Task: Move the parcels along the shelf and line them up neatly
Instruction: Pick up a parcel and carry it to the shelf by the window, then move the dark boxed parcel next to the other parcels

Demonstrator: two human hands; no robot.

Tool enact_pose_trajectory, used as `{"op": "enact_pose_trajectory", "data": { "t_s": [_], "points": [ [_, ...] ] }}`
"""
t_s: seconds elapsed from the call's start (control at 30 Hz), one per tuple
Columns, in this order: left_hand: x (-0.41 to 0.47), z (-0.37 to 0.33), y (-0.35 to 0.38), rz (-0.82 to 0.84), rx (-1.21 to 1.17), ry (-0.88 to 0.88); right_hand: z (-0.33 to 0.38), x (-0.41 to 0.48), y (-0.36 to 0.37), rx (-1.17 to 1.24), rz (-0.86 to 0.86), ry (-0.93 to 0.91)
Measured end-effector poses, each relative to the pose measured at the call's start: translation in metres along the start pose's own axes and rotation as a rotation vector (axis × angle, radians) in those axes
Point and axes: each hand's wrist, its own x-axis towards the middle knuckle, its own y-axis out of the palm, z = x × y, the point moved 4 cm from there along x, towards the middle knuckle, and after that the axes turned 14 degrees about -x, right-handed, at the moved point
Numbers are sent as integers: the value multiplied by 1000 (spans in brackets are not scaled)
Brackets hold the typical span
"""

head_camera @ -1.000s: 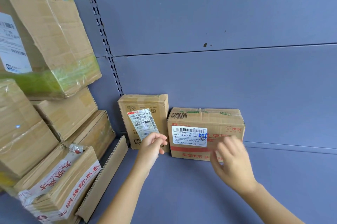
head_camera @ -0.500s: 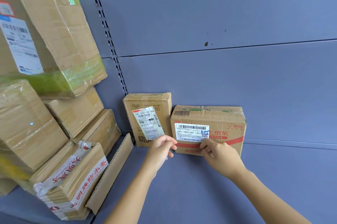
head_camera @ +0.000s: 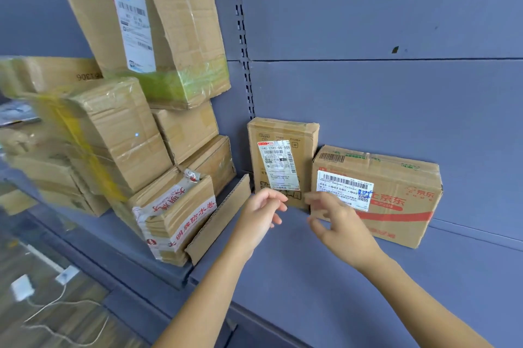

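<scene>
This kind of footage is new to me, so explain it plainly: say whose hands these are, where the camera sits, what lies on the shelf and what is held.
There is no machine here: a person works with bare hands, filmed by one camera worn on the head, looking forward and down. On the grey shelf a small upright parcel stands beside a wider box with a red stripe; a stack of parcels fills the left side. The left hand and the right hand hover with fingers loose in front of the two, gripping nothing.

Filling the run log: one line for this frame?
left hand: open, near upright parcel | right hand: open, near red-striped parcel | parcels: side by side, against back wall
</scene>
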Motion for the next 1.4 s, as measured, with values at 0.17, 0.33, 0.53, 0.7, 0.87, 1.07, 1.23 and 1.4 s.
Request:
{"op": "enact_pose_trajectory", "data": {
  "t_s": [0.17, 0.33, 0.53, 0.7, 0.87, 1.07, 1.23, 1.4],
  "points": [
    [-19, -14, -40, -108, -15, 100, 50, 13, 16, 92, -90, -102],
    [-43, -34, -80, -170, -3, 231, 107, 23, 24, 170, -140, -221],
    [-89, -55, -183, -246, 70, 241, 227, 22, 54, 286, -115, -468],
    [-141, -82, -286, -365, 222, 325, 350, 21, 107, 423, -123, -625],
    [-174, -73, -389, -481, 260, 282, 435, 24, 171, 536, 6, -614],
    [-198, -46, -470, -580, 183, 207, 501, 24, 228, 537, 117, -646],
    [-193, -30, -511, -628, 109, 185, 520, 39, 266, 493, 180, -657],
    [-174, -8, -537, -629, 107, 121, 533, 71, 300, 478, 219, -610]
  ]
}}
